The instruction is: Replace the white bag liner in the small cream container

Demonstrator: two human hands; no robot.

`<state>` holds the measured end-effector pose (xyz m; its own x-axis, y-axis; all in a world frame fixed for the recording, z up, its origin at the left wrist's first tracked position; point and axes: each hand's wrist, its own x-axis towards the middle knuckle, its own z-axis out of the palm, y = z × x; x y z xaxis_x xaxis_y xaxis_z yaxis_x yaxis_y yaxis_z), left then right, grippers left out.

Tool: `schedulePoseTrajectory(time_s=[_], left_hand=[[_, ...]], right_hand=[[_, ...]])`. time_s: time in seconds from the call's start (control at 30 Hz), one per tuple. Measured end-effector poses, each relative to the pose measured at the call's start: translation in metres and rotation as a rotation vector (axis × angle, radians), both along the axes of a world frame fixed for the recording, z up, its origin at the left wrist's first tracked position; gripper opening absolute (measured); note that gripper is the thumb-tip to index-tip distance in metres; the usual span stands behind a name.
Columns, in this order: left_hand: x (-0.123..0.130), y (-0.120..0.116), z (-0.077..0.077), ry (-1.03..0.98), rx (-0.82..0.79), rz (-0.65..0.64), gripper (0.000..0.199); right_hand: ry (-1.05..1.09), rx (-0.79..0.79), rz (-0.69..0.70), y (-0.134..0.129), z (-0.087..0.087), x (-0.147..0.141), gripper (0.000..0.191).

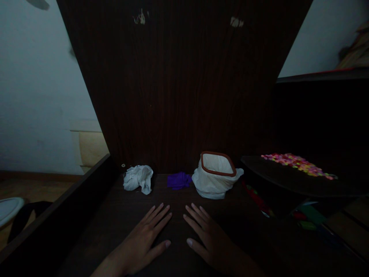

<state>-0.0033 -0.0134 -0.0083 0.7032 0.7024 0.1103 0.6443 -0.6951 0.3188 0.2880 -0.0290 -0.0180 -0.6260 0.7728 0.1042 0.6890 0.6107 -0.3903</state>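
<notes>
Both hands lie palm down on a dark wooden surface (173, 207), fingers spread and holding nothing. My left hand (148, 232) is nearest to a crumpled white plastic bag (138, 179) at the back left. Beyond the fingertips, between the two hands, a folded purple cloth (178, 180) rests against the back panel. My right hand (206, 234) lies in front of a small bin (211, 186) lined with a white bag, its brown square rim on top. Neither hand touches any of these things.
A tall dark wooden panel (178, 84) stands at the back. A raised dark edge (57, 206) runs along the left. At the right, a black shelf (259, 169) bears a string of pink and yellow beads (300, 164), with green and red items (313, 214) below.
</notes>
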Motion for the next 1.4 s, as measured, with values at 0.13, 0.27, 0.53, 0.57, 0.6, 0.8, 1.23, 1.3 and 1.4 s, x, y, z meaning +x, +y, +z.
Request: schedulePoseTrajectory(time_s=[0.13,0.27,0.53,0.57,0.6,0.8,1.23,1.3,1.4], left_hand=[[0.0005,-0.0003,0.0005,-0.017,0.014,-0.005,0.067],[0.0005,-0.0004,0.0001,-0.007,0.008,0.002,0.067],[0.0001,0.0003,-0.0022,-0.015,0.037,-0.005,0.065],[0.0003,0.0002,-0.0016,-0.016,0.038,-0.006,0.066],[0.0005,0.0001,-0.0007,-0.014,0.033,-0.004,0.066],[0.0006,-0.0002,0.0009,-0.005,0.011,-0.003,0.065],[0.0017,-0.0007,0.0015,-0.007,0.005,0.004,0.065],[0.0016,-0.0004,0.0012,-0.021,0.015,-0.003,0.065],[0.0011,0.0000,0.0000,-0.001,0.009,0.002,0.065]], right_hand=[[-0.001,0.008,-0.004,0.0003,-0.0001,-0.0001,0.060],[-0.016,0.011,0.000,0.0001,-0.0005,0.0002,0.060],[0.013,0.050,0.004,-0.0010,-0.0022,0.0004,0.059],[0.014,0.047,0.003,-0.0011,-0.0015,0.0001,0.059],[0.011,0.039,0.001,-0.0011,-0.0005,-0.0002,0.059],[-0.008,0.020,0.004,-0.0009,-0.0009,0.0001,0.059],[-0.034,-0.004,-0.004,-0.0003,0.0029,-0.0019,0.059],[-0.022,0.003,-0.001,0.0000,0.0008,-0.0013,0.059],[-0.007,0.018,0.004,0.0010,-0.0037,0.0000,0.060]])
